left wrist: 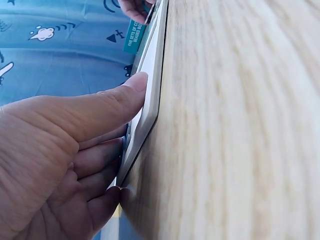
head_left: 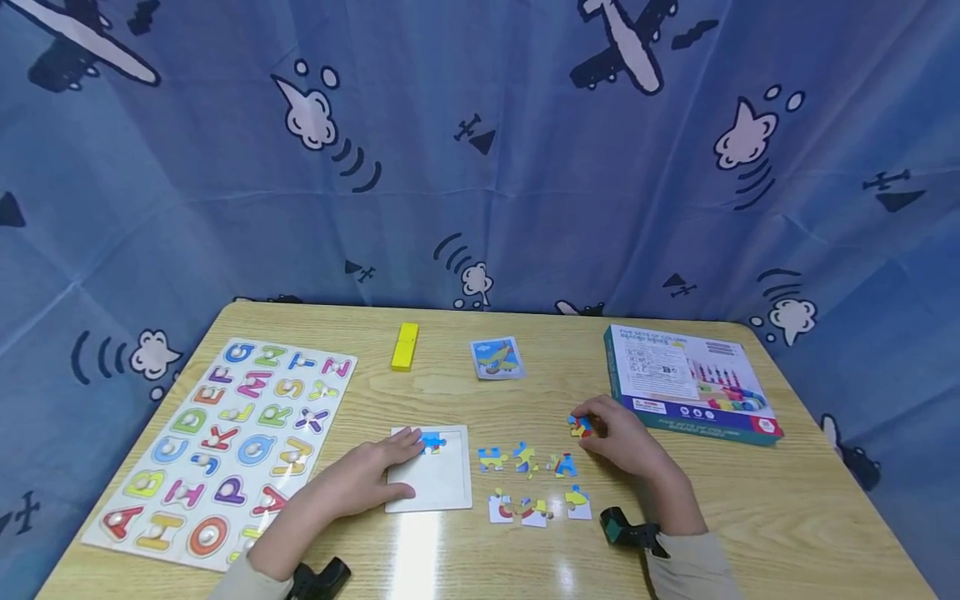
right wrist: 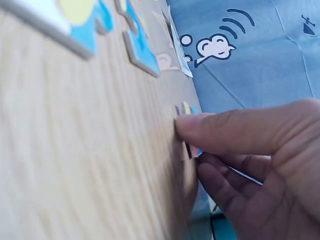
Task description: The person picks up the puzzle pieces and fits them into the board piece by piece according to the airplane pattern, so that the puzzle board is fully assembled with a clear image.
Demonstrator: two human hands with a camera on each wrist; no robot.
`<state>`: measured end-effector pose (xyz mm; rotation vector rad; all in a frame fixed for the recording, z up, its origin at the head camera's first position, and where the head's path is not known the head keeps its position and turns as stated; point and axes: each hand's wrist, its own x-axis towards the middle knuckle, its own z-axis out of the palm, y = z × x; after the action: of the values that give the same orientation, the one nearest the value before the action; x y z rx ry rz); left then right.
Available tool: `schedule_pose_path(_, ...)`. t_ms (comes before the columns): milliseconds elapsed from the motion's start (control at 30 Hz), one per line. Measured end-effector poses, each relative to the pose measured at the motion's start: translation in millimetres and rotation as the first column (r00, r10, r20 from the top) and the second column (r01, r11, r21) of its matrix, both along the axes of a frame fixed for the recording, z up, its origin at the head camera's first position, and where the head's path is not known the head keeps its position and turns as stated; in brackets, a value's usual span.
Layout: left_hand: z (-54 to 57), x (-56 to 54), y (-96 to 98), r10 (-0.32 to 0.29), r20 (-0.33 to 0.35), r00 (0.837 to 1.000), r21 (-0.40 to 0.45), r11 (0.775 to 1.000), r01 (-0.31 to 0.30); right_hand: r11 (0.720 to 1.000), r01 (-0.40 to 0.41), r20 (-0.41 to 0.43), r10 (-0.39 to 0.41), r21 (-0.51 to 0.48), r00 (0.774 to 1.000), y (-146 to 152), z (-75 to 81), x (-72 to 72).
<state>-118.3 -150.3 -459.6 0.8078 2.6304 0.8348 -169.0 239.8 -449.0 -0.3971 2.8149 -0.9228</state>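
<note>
My left hand [head_left: 367, 477] rests on the left side of a white puzzle tray [head_left: 444, 490], its fingers over the upper left part and the thumb lower down. In the left wrist view the thumb lies on the tray's rim [left wrist: 150, 112]. A blue puzzle piece [head_left: 432, 442] is in the tray near the top, beside the fingertips. To the right, my right hand [head_left: 628, 440] pinches a colourful puzzle piece [head_left: 580, 427] between thumb and fingers, close over the table. Several loose puzzle pieces [head_left: 577, 497] lie in two rows between the tray and this hand.
A large alphabet board [head_left: 251, 387] covers the table's left side. At the back are a yellow block [head_left: 405, 347] and a picture card with an airplane [head_left: 497, 358]. A flat boxed toy set [head_left: 693, 383] lies behind the right hand. A blue curtain [head_left: 480, 167] hangs behind the table.
</note>
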Motion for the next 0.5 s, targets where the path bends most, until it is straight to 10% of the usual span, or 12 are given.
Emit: schedule_pose_path(500,-1.2,0.2,-1.0,-0.002,-0.010,1.000,0.002,1.000,0.002,0.998,-0.030,-0.030,0.028,-0.062,0.999,-39.5,-2.5,3.5)
